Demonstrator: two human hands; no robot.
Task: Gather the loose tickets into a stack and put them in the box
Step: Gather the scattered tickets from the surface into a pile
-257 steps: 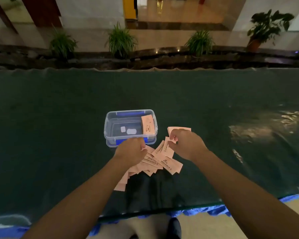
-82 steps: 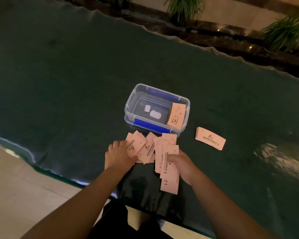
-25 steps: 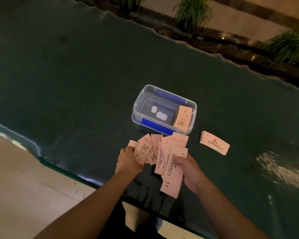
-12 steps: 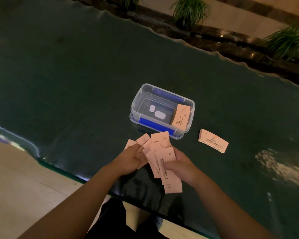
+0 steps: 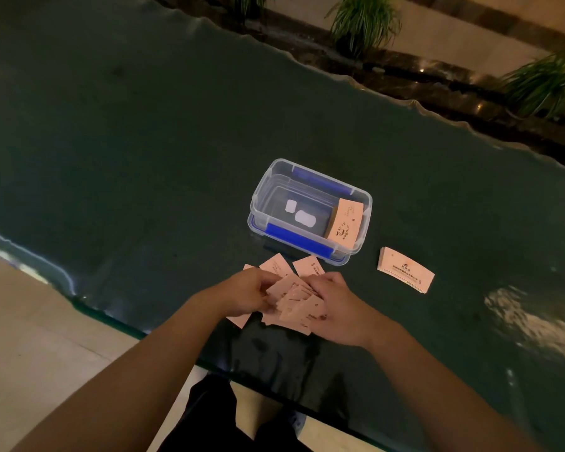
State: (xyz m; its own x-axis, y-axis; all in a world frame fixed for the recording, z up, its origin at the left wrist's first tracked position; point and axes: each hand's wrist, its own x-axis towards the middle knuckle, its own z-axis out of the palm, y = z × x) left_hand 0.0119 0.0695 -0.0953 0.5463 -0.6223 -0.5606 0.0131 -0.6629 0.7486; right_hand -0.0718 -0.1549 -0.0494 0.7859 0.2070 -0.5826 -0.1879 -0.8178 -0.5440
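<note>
Several loose pink tickets [image 5: 296, 300] lie bunched on the dark green table near its front edge. My left hand [image 5: 246, 290] presses on them from the left and my right hand [image 5: 335, 303] from the right, both closed on the bunch. Two tickets [image 5: 307, 266] stick out beyond my fingers. Just behind stands a clear plastic box [image 5: 261, 185] with blue clips. A neat ticket stack [image 5: 344, 223] leans inside its right end. Another neat stack [image 5: 405, 274] lies on the table to the right of the box.
The table's front edge [image 5: 111, 318] runs close under my wrists, with pale floor below it. Beyond the wavy far edge [image 5: 356, 81] stand potted grass plants [image 5: 364, 22] on a dark ledge. A bright reflection [image 5: 532, 324] shows on the table's right side.
My hands have drawn together, pushing the spread tickets into a tighter bunch. The long tickets that my right hand held out toward me are now tucked into the pile.
</note>
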